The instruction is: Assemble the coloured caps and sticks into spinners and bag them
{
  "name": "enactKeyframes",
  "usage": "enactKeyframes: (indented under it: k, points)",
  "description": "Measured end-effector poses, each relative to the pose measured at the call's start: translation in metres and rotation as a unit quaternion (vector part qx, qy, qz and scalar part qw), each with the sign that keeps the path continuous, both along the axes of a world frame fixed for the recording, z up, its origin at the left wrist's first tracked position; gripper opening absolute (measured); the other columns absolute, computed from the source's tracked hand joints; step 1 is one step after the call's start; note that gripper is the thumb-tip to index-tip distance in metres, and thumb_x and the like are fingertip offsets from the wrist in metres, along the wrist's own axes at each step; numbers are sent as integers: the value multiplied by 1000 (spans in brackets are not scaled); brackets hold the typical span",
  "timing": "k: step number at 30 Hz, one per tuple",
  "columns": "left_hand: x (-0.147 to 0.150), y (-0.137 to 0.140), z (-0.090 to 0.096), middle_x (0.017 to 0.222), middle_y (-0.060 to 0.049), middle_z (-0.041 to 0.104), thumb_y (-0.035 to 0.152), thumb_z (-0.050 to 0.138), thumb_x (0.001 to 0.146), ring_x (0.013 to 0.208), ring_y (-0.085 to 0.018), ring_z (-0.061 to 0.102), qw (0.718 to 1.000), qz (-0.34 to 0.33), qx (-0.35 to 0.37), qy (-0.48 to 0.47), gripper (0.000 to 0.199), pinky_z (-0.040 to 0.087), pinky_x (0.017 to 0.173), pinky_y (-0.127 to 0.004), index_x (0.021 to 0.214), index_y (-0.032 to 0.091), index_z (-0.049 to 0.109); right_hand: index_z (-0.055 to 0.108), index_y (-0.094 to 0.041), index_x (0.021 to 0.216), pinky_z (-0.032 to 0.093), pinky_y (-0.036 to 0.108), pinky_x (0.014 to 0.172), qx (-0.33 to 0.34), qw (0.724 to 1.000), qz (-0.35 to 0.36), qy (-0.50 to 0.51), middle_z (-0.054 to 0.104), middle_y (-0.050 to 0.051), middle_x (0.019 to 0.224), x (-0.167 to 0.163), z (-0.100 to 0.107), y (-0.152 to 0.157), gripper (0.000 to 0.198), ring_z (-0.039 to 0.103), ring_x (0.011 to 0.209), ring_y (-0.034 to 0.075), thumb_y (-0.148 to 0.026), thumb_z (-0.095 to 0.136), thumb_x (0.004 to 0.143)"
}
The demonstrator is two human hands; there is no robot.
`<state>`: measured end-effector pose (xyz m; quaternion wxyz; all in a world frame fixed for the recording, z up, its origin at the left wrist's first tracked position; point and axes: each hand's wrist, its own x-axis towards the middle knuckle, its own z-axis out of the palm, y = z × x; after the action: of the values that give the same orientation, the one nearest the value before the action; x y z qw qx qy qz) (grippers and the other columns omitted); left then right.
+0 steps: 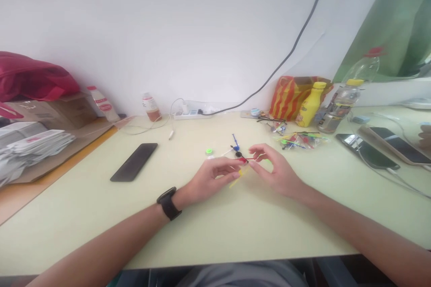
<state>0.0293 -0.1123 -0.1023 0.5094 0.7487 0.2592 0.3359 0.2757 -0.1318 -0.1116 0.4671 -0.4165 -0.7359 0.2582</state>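
Observation:
Over the middle of the table my left hand (210, 180), wearing a black watch, has its fingers drawn together at a small red plastic piece (243, 160) with a round end and a thin stick. The thumb and index finger of my right hand (278, 171) close around the stick's end from the other side. A yellow piece (235, 181) with a thin stick shows under my left fingertips. Just beyond lie a blue piece (236, 145) and a black piece (239, 154) of similar shape. A green-topped small item (209, 151) is partly hidden behind my left hand.
A dark phone (134, 162) lies to the left. Bagged colourful pieces (301, 140), a yellow bottle (310, 105) and a striped bag (286, 94) stand at back right. Two more phones (367, 150) (400, 145) lie right with cables. A power strip (191, 115) sits by the wall.

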Motion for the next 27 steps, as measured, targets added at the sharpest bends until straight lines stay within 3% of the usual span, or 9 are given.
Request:
enactKeyframes:
  k: [3, 6, 9, 12, 15, 17, 20, 22, 27]
  points:
    - [-1, 7, -4, 111, -10, 76, 34, 80, 90, 100, -22, 73, 997, 35, -52, -39, 32, 59, 93, -35, 117, 17, 75, 63, -25, 119, 55, 38, 86, 53, 998, -40, -1, 69, 6, 102, 1, 1, -3, 20, 66, 92, 22, -34, 61, 101]
    - [-2, 10, -3, 109, -10, 78, 34, 82, 89, 100, -22, 73, 995, 61, -58, -44, 26, 59, 94, -35, 105, 15, 76, 62, -27, 126, 54, 37, 82, 59, 998, 8, -31, 66, 3, 90, 2, 0, -7, 24, 63, 83, 20, -33, 55, 104]
    - [-2, 9, 0, 110, -10, 78, 34, 82, 89, 101, -22, 73, 995, 62, -63, -53, 26, 59, 94, -34, 105, 15, 76, 47, -31, 148, 55, 39, 84, 38, 997, 58, -45, 65, 4, 96, 0, -4, -10, 45, 62, 83, 20, -34, 54, 104]
    - [-2, 7, 2, 110, -10, 77, 34, 83, 87, 100, -21, 73, 994, 55, -72, -58, 26, 59, 93, -34, 103, 15, 75, 40, -35, 152, 56, 42, 87, 22, 997, 69, -32, 63, 5, 107, -2, -8, -11, 53, 61, 81, 19, -36, 57, 102]
    - [0, 5, 3, 106, -9, 77, 34, 85, 85, 97, -20, 73, 994, 56, -76, -61, 27, 60, 92, -34, 100, 15, 75, 56, -32, 135, 55, 42, 86, 19, 998, 56, -16, 63, 5, 104, -2, -7, -11, 37, 60, 78, 19, -42, 61, 100]
    - [0, 4, 3, 102, -9, 77, 35, 86, 83, 95, -20, 73, 993, 59, -75, -63, 28, 60, 91, -34, 99, 15, 74, 67, -27, 103, 54, 37, 76, -15, 996, 84, -24, 62, 3, 88, 0, -4, -11, 24, 58, 72, 19, -48, 55, 102]
    - [0, 4, 4, 102, -9, 77, 35, 86, 84, 95, -20, 73, 994, 63, -71, -60, 28, 60, 91, -34, 98, 15, 74, 45, -22, 57, 43, 32, 59, -83, 982, 165, -45, 48, 1, 60, 3, 3, -11, 60, 46, 57, 16, -55, 40, 107]
    - [0, 4, 4, 103, -9, 77, 34, 85, 84, 95, -20, 73, 994, 62, -69, -58, 27, 60, 90, -33, 99, 15, 73, 38, -22, 55, 39, 32, 57, -87, 981, 170, -29, 43, 0, 56, 3, 6, -11, 63, 42, 55, 15, -58, 38, 107]
    - [-1, 5, 1, 106, -9, 77, 33, 84, 86, 96, -20, 73, 995, 60, -67, -53, 26, 60, 90, -33, 102, 16, 73, 54, -21, 70, 42, 31, 65, -72, 991, 109, -11, 55, 0, 68, 2, 8, -8, 46, 50, 66, 16, -52, 52, 103]
